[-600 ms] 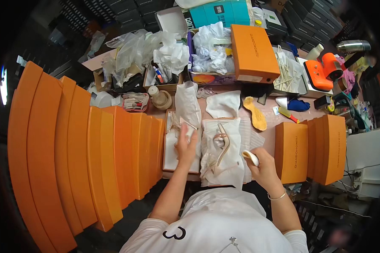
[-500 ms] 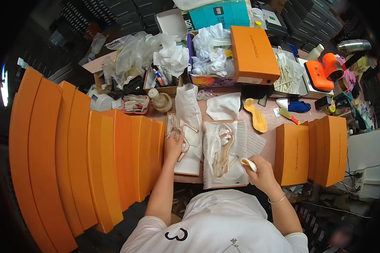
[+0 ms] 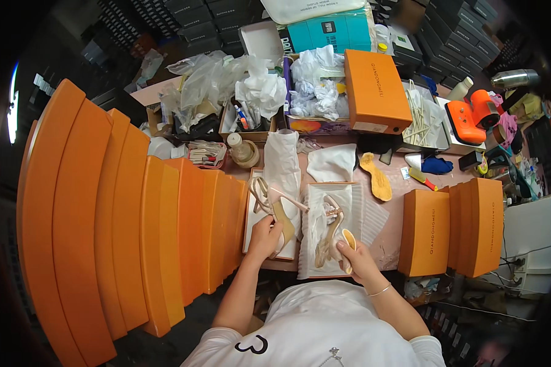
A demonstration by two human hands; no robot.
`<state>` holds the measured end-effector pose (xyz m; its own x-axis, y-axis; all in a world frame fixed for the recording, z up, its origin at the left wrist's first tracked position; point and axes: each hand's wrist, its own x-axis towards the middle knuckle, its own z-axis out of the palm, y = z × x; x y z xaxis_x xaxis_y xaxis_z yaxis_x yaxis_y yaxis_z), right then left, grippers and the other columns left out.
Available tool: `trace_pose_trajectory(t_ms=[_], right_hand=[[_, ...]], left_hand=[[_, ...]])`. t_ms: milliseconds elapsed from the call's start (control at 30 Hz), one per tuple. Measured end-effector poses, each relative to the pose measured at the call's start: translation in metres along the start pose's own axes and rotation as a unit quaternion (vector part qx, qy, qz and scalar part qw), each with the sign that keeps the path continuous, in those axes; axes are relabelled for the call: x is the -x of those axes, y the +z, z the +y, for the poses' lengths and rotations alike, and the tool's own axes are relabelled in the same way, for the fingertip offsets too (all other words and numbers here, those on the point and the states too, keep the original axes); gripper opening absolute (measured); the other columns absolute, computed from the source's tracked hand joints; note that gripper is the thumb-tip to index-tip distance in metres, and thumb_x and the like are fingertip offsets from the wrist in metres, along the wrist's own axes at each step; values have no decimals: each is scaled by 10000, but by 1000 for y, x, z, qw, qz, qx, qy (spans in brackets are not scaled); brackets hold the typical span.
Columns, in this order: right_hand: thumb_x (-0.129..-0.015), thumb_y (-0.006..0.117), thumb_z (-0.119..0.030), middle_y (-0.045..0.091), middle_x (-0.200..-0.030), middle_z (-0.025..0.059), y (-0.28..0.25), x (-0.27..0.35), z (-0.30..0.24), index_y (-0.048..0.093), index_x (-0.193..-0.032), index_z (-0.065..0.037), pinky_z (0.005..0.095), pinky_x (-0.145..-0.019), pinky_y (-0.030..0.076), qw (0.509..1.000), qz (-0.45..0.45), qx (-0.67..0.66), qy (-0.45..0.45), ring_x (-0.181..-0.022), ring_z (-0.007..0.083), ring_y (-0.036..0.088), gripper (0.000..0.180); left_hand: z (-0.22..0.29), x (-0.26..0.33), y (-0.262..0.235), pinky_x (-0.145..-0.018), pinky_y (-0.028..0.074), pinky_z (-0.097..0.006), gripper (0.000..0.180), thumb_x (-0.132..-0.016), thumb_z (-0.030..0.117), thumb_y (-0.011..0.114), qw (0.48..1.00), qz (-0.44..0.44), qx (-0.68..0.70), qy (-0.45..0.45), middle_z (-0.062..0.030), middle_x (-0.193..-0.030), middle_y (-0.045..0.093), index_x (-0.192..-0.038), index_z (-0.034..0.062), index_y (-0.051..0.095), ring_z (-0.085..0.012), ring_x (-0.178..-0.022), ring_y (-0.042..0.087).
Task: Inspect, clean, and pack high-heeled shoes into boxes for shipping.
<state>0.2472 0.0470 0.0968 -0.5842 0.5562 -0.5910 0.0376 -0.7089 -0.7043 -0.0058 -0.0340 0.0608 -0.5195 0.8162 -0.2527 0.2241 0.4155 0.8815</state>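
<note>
My left hand is closed on a high-heeled sandal, lifted over the left open shoe box. Its tan sole shows, and the thin pink heel points right. Between the fingers of my right hand is a curled white piece with a yellow-tan inside; its exact kind is unclear. That hand is above the right edge of the second open box. In this box lies another strappy sandal with clear wrapping around it, on white tissue.
Orange shoe boxes stand in a long row at the left, and more orange boxes at the right. Behind lie a tan insole-shaped piece, a yellow-and-red handled tool, a bottle and an orange box.
My left hand has raised the sandal from the left box and turned its sole into view. My right hand has moved left with the curled piece, closer to the second box's sandal.
</note>
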Motion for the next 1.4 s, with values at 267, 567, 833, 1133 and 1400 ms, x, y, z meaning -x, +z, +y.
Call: trace_pose_trajectory(t_ms=[267,567,833,1133,1400], right_hand=[[-916,622,-256,554,-761,-22,1,-12,-23,575,-996,-66,207,-490,388,988,90,-10,-124,-577,50,482,211],[-810,721,-103,528,-675,-20,-6,11,-24,558,-985,-27,204,-405,335,995,-45,93,10,-507,37,447,250],[-813,712,-78,544,-715,-24,-15,5,-15,555,-1001,-30,196,-435,355,995,-65,74,-3,-551,29,462,250],[-731,718,-58,625,-824,73,32,24,-83,555,-1040,-30,340,-553,471,859,-180,365,-309,-647,171,615,350],[-762,571,-147,549,-687,66,87,16,-35,520,-831,-66,348,-500,498,468,-290,660,-511,-618,213,619,118]], left_hand=[[57,40,7,-666,479,-417,316,-859,241,555,986,-160,-42,1,-261,-775,621,-939,-63,589,-381,-716,625],[72,82,23,-716,478,-401,295,-877,219,545,938,-339,-63,22,-240,-855,619,-994,-49,581,-352,-784,613],[70,80,24,-672,482,-344,289,-886,203,578,934,-344,-90,35,-189,-827,623,-1026,-51,574,-241,-717,611],[7,40,8,-988,422,-334,624,-973,486,409,870,-269,323,-258,-119,-1276,547,-1371,6,413,-202,-1152,547],[8,18,73,-918,504,-345,729,-903,579,503,754,-383,400,-355,-174,-1225,563,-1397,53,394,-296,-1085,585]])
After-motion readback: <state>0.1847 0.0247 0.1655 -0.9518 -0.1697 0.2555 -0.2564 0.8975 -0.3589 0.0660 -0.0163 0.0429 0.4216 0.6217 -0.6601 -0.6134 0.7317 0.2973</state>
